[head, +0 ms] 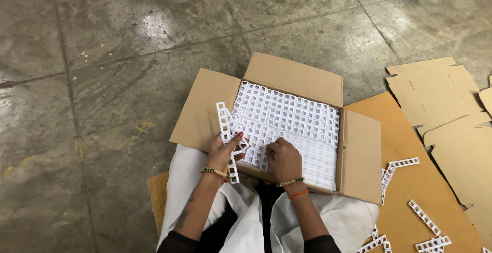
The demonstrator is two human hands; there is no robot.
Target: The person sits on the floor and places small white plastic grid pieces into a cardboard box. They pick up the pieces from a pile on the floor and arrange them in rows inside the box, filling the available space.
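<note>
One open cardboard box (360, 155), two hands, about five loose white lattice strips (424, 217) on cardboard.

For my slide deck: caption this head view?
Left hand holds white ladder strip; right hand presses strips in cardboard box.

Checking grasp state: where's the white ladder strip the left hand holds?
Head view, left of centre: the white ladder strip stands upright in the left hand, over the cardboard box's left flap.
</note>
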